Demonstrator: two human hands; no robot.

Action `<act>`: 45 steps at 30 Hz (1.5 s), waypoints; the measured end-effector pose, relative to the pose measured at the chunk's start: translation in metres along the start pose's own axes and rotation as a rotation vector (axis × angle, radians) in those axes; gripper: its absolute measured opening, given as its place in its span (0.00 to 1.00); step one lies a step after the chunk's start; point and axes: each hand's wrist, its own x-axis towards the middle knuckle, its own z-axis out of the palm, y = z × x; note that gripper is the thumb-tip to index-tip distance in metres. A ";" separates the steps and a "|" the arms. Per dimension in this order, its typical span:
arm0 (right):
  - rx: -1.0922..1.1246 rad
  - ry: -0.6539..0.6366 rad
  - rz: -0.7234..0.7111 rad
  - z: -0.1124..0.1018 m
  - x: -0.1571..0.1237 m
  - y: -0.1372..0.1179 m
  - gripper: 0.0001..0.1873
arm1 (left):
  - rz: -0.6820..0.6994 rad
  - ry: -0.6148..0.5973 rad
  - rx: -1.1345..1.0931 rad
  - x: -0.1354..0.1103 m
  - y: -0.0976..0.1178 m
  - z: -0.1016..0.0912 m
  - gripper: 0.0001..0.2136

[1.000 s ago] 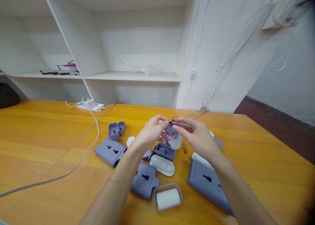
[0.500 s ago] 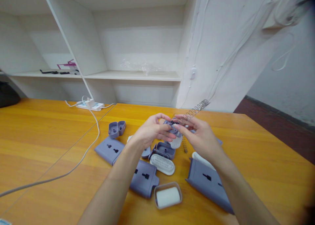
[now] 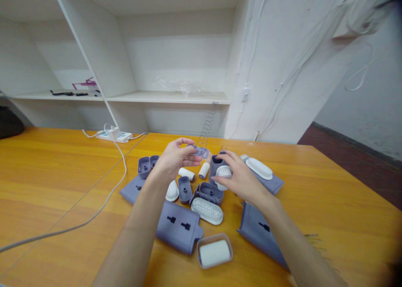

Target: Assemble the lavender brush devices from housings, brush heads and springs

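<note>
My left hand [image 3: 176,159] pinches a thin purple-grey plastic plate [image 3: 201,151] between thumb and fingers, with a long metal coil spring [image 3: 207,130] rising from it. My right hand [image 3: 240,174] is at an upright purple-grey housing [image 3: 213,165], its fingers over the top rim and its thumb spread low. Between that thumb and fingers sits a white ribbed oval brush head [image 3: 223,174]; a firm hold on either piece cannot be made out. Two white rollers [image 3: 204,170] lie just below the plate. Near them are a small purple-grey tray [image 3: 185,190] and a white bristled oval pad [image 3: 207,210].
Flat purple-grey panels with black slots [image 3: 177,226] lie around the parts. A clear box [image 3: 230,253] with a white block is nearest me. A white power strip [image 3: 125,137] and a cable [image 3: 122,169] are at left. Shelves [image 3: 176,95] stand behind.
My right hand has let go of the plate and moved down to the upright housing. My left hand has shifted left and up with the plate, and the spring now points more upright.
</note>
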 end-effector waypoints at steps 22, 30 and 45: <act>-0.074 0.074 0.019 -0.003 0.004 0.030 0.29 | -0.007 0.022 0.047 0.000 -0.006 0.010 0.13; -0.096 0.058 0.007 -0.013 0.004 0.019 0.33 | -0.058 0.024 0.058 0.000 -0.013 0.024 0.13; 0.291 0.212 0.138 -0.024 0.003 -0.024 0.15 | -0.163 -0.226 0.050 -0.001 -0.026 0.037 0.11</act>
